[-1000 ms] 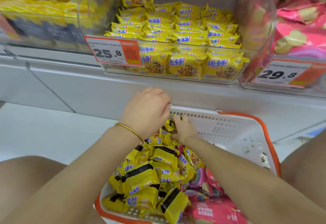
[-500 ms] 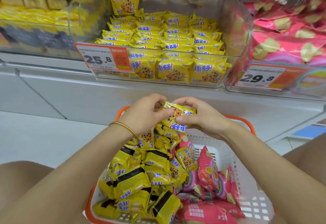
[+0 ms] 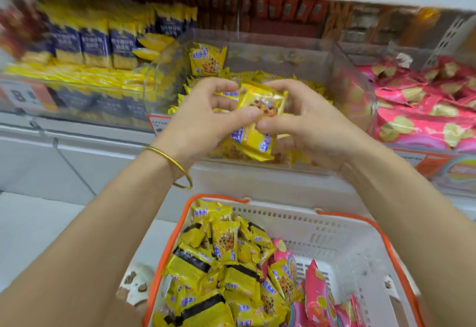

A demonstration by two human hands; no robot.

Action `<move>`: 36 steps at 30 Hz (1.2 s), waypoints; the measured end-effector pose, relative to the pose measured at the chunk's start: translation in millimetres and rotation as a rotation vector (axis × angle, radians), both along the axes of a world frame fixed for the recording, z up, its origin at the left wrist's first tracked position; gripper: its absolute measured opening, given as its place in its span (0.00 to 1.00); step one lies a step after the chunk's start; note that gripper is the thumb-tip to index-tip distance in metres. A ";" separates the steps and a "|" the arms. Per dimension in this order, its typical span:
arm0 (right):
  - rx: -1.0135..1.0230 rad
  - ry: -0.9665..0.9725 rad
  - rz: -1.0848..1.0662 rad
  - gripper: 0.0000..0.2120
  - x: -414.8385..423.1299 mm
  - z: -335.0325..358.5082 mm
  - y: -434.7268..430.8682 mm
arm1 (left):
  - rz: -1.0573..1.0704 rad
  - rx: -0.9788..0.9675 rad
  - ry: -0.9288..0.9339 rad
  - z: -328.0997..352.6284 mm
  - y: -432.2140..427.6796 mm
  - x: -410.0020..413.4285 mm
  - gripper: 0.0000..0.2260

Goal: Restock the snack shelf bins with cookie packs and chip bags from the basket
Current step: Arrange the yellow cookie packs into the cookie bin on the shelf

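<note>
Nearest, at 6 o'clock: white basket with an orange rim, close to the shelf base. Yellow cookie packs are heaped in its left half, pink chip bags lie toward 5 o'clock, and its far right corner shows bare mesh. Above it, mid-frame: left hand, with a gold bangle on the wrist, and right hand, both raised. Thumbs and fingers of both curl round one small held bunch of yellow packs, gripped between them. The bunch sits in front of the clear bin, well above the basket. The bin holds more of the same yellow packs, with one upright pack at its 11 o'clock corner. At 3 o'clock, stocked pink bags fill the neighbouring bin. At 9 o'clock, blue-and-yellow packs stand in a row, blurred.
</note>
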State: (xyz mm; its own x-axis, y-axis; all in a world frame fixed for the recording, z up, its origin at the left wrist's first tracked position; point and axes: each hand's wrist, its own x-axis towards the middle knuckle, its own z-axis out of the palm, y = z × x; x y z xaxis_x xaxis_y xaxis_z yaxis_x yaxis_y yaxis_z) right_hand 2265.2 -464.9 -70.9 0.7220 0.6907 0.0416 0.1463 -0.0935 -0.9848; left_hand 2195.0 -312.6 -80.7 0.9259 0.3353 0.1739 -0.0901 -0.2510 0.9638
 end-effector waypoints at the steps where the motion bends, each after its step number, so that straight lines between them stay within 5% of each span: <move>1: -0.032 -0.046 0.008 0.14 4.8 10.4 8.0 | 0.029 0.004 -0.048 4.1 6.0 2.5 0.23; 5: -0.177 -0.186 0.042 0.09 38.6 36.3 45.8 | 0.261 0.107 -0.228 5.7 34.4 9.9 0.18; 7: -0.137 -0.132 -0.044 0.11 63.4 35.0 68.9 | 0.390 0.380 -0.280 -3.4 49.0 11.3 0.11; 10: -0.089 -0.087 -0.247 0.22 98.6 22.3 106.6 | 0.148 0.847 -0.205 -18.9 54.6 13.4 0.13; 13: -0.124 -0.173 -0.321 0.25 120.0 8.4 145.1 | -0.049 0.997 -0.081 -28.7 43.8 15.8 0.16; 22: -0.292 -0.449 -0.508 0.15 152.1 -22.9 198.6 | 0.089 0.994 -0.240 -38.0 37.2 24.7 0.04; 36: -0.445 -0.598 -0.391 0.19 147.4 -26.8 198.2 | 0.059 0.980 -0.227 -38.8 43.2 14.8 0.12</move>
